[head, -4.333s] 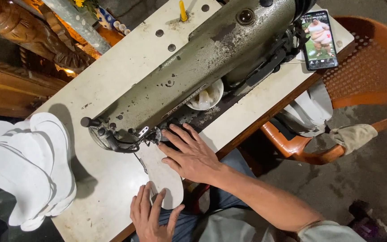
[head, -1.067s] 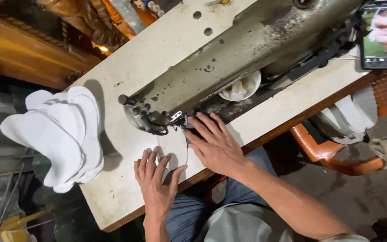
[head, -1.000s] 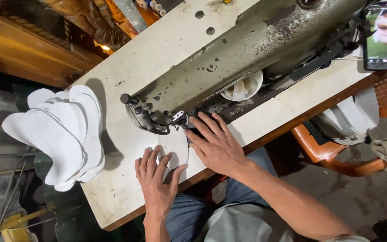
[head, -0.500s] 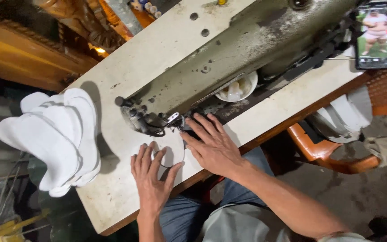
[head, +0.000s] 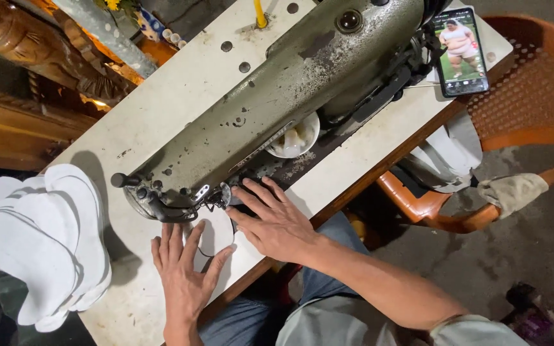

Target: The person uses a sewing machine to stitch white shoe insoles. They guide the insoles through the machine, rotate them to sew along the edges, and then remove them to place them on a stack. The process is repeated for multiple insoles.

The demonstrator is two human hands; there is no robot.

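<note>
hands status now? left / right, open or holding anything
Left hand: open, fingers spread flat on the white fabric piece, holding nothing.
Right hand: open, flat on the same piece beside the sewing machine needle.

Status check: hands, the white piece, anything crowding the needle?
Left hand and right hand flat on white fabric piece at sewing machine needle end. Nothing else nearby.

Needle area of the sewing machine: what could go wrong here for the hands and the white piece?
1. The right hand has fingertips right beside the needle; a slip could hurt them.
2. The left hand covers part of the white piece, so it may feed crooked.
3. The stack overhangs the table edge and might fall.
</note>
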